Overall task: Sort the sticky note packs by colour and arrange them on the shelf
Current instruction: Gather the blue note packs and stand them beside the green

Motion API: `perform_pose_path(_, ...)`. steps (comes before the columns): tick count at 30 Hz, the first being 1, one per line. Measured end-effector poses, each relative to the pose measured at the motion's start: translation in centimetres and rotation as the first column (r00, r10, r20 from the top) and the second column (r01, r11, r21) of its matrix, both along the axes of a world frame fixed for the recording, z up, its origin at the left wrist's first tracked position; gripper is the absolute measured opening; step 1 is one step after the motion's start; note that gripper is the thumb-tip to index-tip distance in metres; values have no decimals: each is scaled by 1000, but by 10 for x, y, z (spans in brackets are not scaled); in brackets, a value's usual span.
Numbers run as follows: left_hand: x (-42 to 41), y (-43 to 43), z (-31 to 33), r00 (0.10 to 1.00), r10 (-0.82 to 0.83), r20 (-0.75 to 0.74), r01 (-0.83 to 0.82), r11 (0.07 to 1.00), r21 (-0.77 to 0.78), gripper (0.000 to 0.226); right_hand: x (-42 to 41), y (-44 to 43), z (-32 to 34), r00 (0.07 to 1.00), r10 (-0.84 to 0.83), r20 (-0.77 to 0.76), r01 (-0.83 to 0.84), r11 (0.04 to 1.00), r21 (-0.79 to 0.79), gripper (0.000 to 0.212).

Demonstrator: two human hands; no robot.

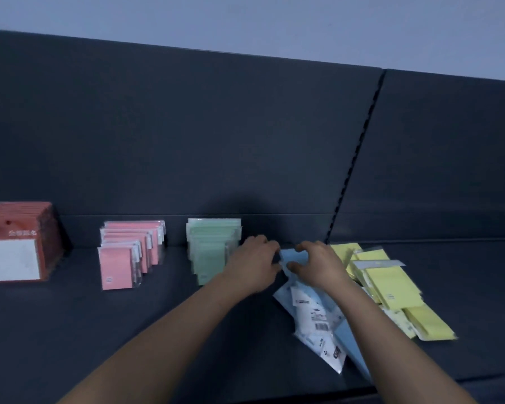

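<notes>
1. Head view: pinching one blue sticky note pack (294, 257) between the left hand (252, 265) and the right hand (319, 265), with the fingers of both curling onto its edges, low over the shelf.
2. Holding that pack above the far end of a loose pile of blue packs (315, 319), which are lying flat and askew with white barcode labels facing up, partly under the right forearm.
3. Showing, just right of the blue pile and touching it, a scattered heap of yellow packs (391, 287) overlapping at odd angles.
4. Showing, just beside the left hand, a row of green packs (209, 249) standing upright one behind another, the hand covering the row's lower right corner.
5. Showing, further left and apart, a standing row of pink packs (123, 258), and well apart at the far left a row of red packs (18, 243) with a white square on the front one.
6. Resting all of these on a dark shelf (70, 330) against a dark back panel (187, 126), with a slotted upright (359, 153) dividing the panel.
</notes>
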State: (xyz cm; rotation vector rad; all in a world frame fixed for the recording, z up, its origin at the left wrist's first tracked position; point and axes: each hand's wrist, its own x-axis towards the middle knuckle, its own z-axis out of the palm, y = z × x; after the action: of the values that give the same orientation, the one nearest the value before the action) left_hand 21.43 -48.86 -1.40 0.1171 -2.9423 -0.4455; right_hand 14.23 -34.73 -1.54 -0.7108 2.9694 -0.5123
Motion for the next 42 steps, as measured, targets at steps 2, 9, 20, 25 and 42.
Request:
perform_pose_path(2,-11,13,-8,990,-19,138,16,1000,19,45,-6,11,-5,997,-12,79,12,1000,4,57)
perform_pose_path(9,-33,46,-15,944,33,328,-113,967,228,56,-27,43,-11,950,71,304,-47,995,-85,57)
perform_pose_path(20,-25,37,-24,901,180,395,-423,566,707,46,-19,51,-35,892,130,433,68,908,-413,57)
perform_pose_path(25,-12,21,-15,869,102,484,-452,563,692,56,-16,46,-38,858,192,477,49,893,-448,28)
perform_pose_path(42,-22,10,-24,939,95,331,-335,471,816,90,-55,26,-25,926,153,346,85,807,-584,5)
